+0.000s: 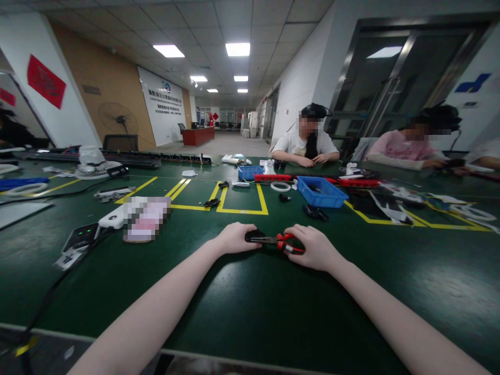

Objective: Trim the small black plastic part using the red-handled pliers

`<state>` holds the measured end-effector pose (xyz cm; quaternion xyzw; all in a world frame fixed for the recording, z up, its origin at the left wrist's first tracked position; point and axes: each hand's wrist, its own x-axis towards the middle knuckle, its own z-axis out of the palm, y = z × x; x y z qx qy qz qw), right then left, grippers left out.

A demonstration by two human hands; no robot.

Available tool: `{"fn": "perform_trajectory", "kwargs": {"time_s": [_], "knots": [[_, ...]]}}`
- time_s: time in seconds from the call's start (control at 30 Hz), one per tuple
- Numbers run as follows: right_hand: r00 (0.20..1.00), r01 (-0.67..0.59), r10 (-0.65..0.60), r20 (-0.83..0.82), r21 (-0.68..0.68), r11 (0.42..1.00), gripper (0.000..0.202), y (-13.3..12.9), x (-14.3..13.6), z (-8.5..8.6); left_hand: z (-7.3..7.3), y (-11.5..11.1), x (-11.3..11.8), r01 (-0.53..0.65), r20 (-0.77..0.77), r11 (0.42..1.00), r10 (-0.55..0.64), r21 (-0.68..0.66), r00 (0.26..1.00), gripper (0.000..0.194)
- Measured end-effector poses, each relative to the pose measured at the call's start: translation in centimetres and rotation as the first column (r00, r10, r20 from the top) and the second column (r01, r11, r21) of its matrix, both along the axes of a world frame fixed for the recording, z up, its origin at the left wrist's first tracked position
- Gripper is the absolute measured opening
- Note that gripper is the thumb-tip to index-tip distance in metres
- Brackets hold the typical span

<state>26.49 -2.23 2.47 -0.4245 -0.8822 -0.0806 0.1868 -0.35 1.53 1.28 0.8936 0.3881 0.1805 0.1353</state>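
Over the green table, my left hand (pixel 237 238) is closed around a small black part (pixel 253 236), whose exact kind I cannot make out. My right hand (pixel 313 249) grips the red-and-black handles of a pair of long-nose pliers (pixel 270 240). The metal jaws point left and reach the black part, touching or overlapping it near my left fingertips. Fingers hide much of the black part, so whether the jaws clamp it is unclear.
Beyond my hands stand a blue bin (pixel 321 192) and a smaller blue bin (pixel 250 173). Black pieces (pixel 314 212) lie near the larger one. A phone (pixel 146 221) and a power bank (pixel 113 219) rest to the left. Two people sit across the table (pixel 234 307).
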Motion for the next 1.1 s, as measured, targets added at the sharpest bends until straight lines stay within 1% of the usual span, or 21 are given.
{"fn": "perform_trajectory", "kwargs": {"time_s": [0.2,0.37,0.6,0.7,0.83,0.93,1.1], "knots": [[0.997,-0.045,0.047,-0.059,0.026,0.999,0.039,0.27,0.35,-0.07,-0.01,-0.04,-0.11,0.004,-0.008,1.0,-0.004,0.022,1.0,0.031],[0.995,-0.04,0.042,-0.086,0.019,0.999,0.037,0.39,0.29,-0.28,0.19,-0.23,-0.05,-0.008,-0.027,1.0,0.008,0.008,1.0,0.03],[0.996,-0.023,0.018,-0.089,-0.053,0.998,0.033,0.2,-0.01,-0.24,0.32,-0.36,-0.1,-0.01,-0.037,1.0,0.01,0.008,0.999,0.03],[0.998,0.012,-0.018,-0.063,-0.083,0.996,0.033,0.0,-0.19,-0.12,0.24,-0.36,-0.15,0.0,-0.033,1.0,0.0,0.014,0.999,0.03],[0.997,0.067,-0.071,-0.021,-0.163,0.984,0.032,-0.13,-0.3,-0.02,0.25,-0.44,-0.17,-0.005,-0.049,0.999,0.007,0.033,0.999,0.031],[0.997,0.058,-0.066,-0.03,-0.202,0.978,0.031,-0.09,-0.24,0.05,0.36,-0.44,-0.15,-0.018,-0.075,0.999,0.021,0.034,0.997,0.033],[0.999,0.028,-0.031,-0.015,-0.187,0.982,0.029,0.05,-0.16,0.19,0.39,-0.3,-0.12,-0.014,-0.095,0.999,0.019,0.047,0.995,0.037]]}}
